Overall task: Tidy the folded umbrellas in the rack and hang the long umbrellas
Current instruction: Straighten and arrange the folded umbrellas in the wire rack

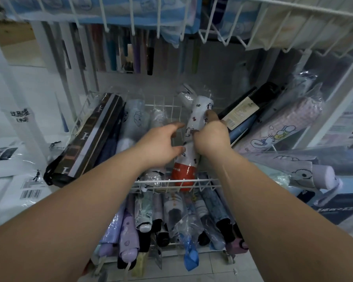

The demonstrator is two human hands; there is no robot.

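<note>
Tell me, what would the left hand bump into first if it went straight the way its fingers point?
Probably the white cartoon-printed folded umbrella in clear plastic wrap, which the right hand grips. The left hand points its open fingers straight at it, though depth is unclear.

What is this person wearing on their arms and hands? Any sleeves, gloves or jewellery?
Nothing that shows. The left forearm and right forearm are bare to the picture's edge, with no sleeve in view. The left hand and right hand are gloveless, and no watch, bracelet or ring is visible.
</note>
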